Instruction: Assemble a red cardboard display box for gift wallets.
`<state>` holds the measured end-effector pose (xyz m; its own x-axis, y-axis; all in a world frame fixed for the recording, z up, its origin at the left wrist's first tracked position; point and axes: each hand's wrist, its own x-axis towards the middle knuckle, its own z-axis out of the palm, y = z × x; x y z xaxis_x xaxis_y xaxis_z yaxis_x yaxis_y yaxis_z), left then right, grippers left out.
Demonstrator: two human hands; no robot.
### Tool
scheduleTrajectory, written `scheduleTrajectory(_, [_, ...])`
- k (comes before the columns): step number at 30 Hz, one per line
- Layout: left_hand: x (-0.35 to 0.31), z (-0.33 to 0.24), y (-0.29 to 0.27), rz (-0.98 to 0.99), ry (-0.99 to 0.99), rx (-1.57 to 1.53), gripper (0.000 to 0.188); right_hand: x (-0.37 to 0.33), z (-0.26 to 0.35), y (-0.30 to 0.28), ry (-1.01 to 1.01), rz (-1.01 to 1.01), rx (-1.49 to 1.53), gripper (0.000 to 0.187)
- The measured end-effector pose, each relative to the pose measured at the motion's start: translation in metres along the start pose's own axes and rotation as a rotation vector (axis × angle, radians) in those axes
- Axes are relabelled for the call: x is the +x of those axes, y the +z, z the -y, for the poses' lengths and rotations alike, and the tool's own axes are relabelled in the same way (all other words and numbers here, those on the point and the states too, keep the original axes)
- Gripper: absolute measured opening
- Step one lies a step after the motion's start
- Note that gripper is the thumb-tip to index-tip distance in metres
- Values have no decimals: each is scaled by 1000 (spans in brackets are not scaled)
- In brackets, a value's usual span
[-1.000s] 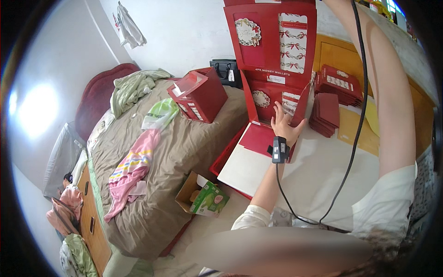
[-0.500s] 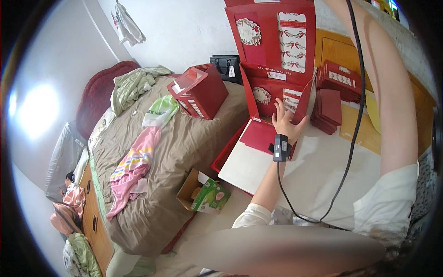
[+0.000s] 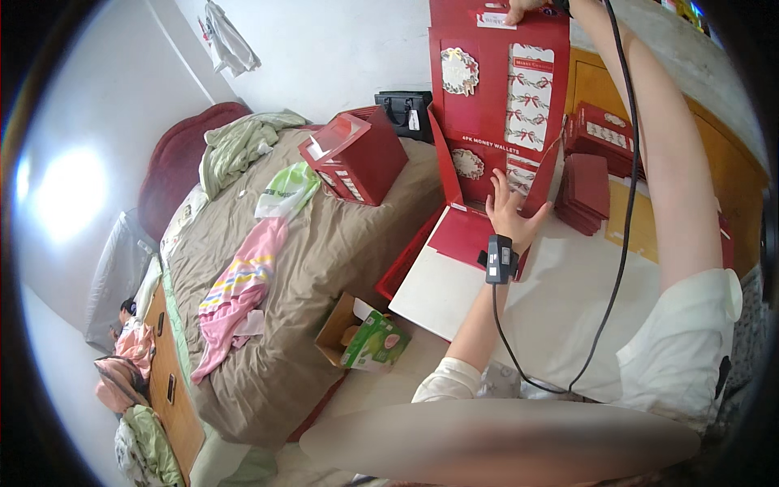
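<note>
1. Red cardboard forms the tall, open box with a raised, floral-printed panel [image 3: 491, 122]; it stands on the white tabletop [image 3: 568, 304], in front of the person.
2. The bare left hand [image 3: 513, 217], a black device [image 3: 501, 261] strapped at its wrist, is at the box's lower part. Its fingers are spread apart; whether they touch the card is unclear.
3. The bare right hand [image 3: 526, 6] reaches the panel's upper edge, touching it beside a white label. I cannot tell whether its fingers are clamped there.
4. Stacked dark-red flat packets [image 3: 583, 187] lie just right of the box.
5. Another closed-sided red box [image 3: 369, 162] sits on the brown-covered bed [image 3: 324, 268], at left.
</note>
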<state>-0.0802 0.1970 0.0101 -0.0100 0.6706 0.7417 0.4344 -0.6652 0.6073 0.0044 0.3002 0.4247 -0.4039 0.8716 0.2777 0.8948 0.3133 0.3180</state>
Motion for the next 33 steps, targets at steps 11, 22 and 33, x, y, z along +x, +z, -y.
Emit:
scheduleTrajectory(11, [3,-4,0,34,-50,-31,39,10,-6,37,-31,76,57,47])
scheduleTrajectory(22, [-5,2,12,-199,-53,-352,31,-7,5,99,-74,139,103,48])
scheduleTrajectory(33, [-14,-9,37,-467,-337,-738,64,-55,56,114,-96,159,212,58])
